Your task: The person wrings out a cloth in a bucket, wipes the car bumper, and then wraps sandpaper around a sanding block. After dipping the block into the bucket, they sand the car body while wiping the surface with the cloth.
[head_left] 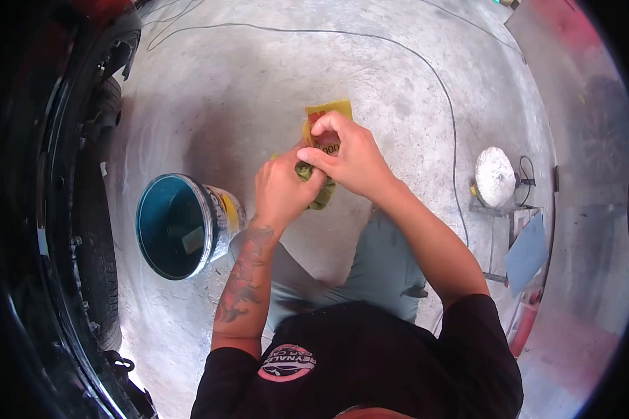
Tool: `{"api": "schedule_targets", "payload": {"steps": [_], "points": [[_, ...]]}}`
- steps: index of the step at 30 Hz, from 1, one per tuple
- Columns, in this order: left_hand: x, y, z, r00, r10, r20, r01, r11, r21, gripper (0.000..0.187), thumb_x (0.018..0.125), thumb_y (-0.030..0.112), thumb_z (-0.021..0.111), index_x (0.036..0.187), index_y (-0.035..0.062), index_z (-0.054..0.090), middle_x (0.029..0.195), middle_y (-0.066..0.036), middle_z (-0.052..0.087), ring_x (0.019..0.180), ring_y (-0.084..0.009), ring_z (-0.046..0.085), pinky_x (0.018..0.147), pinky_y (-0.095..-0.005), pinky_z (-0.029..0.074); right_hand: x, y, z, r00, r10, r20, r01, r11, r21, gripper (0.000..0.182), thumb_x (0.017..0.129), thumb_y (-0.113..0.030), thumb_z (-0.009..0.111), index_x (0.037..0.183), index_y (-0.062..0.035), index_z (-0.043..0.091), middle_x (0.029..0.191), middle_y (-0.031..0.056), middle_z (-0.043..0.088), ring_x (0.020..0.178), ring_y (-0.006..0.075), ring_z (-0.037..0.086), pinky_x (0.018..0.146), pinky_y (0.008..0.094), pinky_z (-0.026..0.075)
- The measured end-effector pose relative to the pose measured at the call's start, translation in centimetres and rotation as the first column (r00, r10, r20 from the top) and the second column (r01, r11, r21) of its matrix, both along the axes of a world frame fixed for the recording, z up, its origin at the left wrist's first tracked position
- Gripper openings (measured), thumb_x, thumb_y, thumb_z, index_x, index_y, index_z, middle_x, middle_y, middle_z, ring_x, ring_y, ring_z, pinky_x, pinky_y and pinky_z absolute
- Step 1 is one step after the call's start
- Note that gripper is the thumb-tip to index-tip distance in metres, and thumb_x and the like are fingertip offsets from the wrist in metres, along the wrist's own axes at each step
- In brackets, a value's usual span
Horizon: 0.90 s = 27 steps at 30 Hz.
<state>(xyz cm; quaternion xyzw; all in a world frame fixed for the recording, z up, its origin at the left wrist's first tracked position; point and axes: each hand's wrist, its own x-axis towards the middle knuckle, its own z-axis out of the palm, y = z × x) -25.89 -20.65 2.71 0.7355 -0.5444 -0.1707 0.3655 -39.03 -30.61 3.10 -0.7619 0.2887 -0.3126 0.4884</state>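
Near the middle of the head view, my left hand [284,187] is closed around a crumpled green cloth [321,198], which shows below and between the fingers. My right hand [349,155] touches it from the right, its thumb and fingers bent toward a yellow sheet [340,110] with red and dark print. The sheet sticks up beyond both hands, and its lower part is hidden behind the fingers. My right fingertips lie at the sheet's edge.
A bucket [219,209] with a teal inside and some liquid stands at the left. At the right are a stand [497,209] with a white round pad [495,177] and a blue sheet [528,255]. A cable [449,105] crosses the floor. A tyre [99,279] is at the far left.
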Motion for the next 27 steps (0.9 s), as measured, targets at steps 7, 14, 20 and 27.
{"api": "schedule_targets", "payload": {"steps": [7,14,20,27], "points": [[-0.1,0.4,-1.0,1.000,0.014,-0.004,-0.014,0.994,-0.109,0.068,0.083,0.038,0.083,0.136,0.0005,0.066,0.087,-0.020,0.076,0.081,-0.0362,0.076,0.075,-0.0418,0.058,-1.2,-0.8,-1.7,0.976,0.064,0.208,-0.147,0.899,0.413,0.022,0.098,-0.017,0.074,0.108,-0.0006,0.065,0.098,0.0029,0.067,0.090,0.0110,0.065,0.077,0.0326,0.056],[-0.5,0.7,0.5,0.960,0.049,-0.275,-0.061,0.998,-0.035,0.054,0.087,0.032,0.083,0.127,-0.0021,0.071,0.085,-0.018,0.077,0.078,-0.0240,0.077,0.075,-0.0352,0.058,-1.9,-1.6,-1.3,0.965,0.132,0.228,-0.231,0.837,0.495,0.015,0.103,-0.021,0.069,0.106,-0.0056,0.068,0.097,-0.0023,0.065,0.089,0.0073,0.061,0.079,0.0301,0.053],[0.0,0.2,-0.5,0.944,0.033,-0.328,-0.085,0.986,-0.145,0.038,0.090,0.028,0.081,0.113,-0.0021,0.077,0.082,-0.016,0.077,0.075,-0.0196,0.076,0.071,-0.0334,0.057,-2.3,-1.8,-1.9,0.975,0.128,0.180,-0.206,0.822,0.532,0.017,0.105,-0.023,0.065,0.101,-0.0068,0.068,0.095,-0.0033,0.064,0.090,0.0073,0.059,0.079,0.0286,0.051],[0.6,0.8,0.3,0.914,0.129,-0.384,-0.143,0.990,-0.009,0.028,0.094,0.022,0.074,0.106,-0.0032,0.076,0.083,-0.010,0.078,0.072,-0.0123,0.070,0.068,-0.0312,0.055,-2.3,-1.9,-2.5,0.995,0.041,0.088,-0.072,0.920,0.385,0.011,0.104,-0.016,0.064,0.107,-0.0055,0.064,0.093,-0.0025,0.061,0.086,0.0072,0.053,0.079,0.0253,0.046]]}}
